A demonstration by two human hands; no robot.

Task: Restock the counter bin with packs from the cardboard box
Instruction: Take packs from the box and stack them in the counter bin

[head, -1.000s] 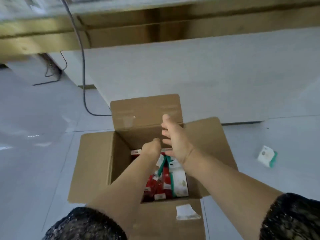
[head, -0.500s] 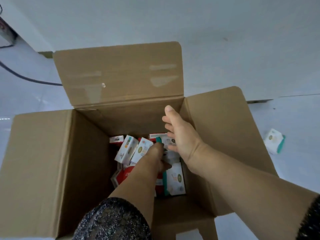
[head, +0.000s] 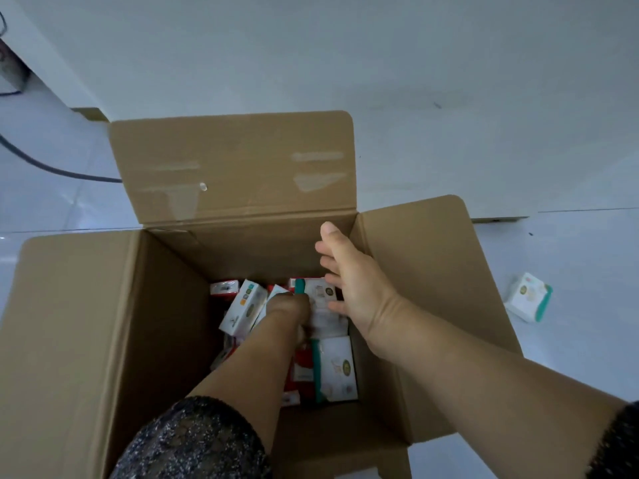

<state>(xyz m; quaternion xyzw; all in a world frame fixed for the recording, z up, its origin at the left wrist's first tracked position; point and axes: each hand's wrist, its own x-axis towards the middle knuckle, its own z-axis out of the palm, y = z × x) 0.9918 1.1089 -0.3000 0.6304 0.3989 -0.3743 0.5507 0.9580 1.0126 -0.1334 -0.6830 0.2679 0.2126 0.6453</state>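
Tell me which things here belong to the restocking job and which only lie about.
Job: open brown cardboard box; small white, red and green packs inside it; left hand among them; right hand over them.
Lying about: white-and-green pack on the floor; dark cable.

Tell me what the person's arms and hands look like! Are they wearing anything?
The left hand and right hand are bare: no gloves, rings or watch show. The forearms are bare too. Higher up, each arm has a dark, lacy sleeve with a speckled shimmer: the left sleeve and the right sleeve.
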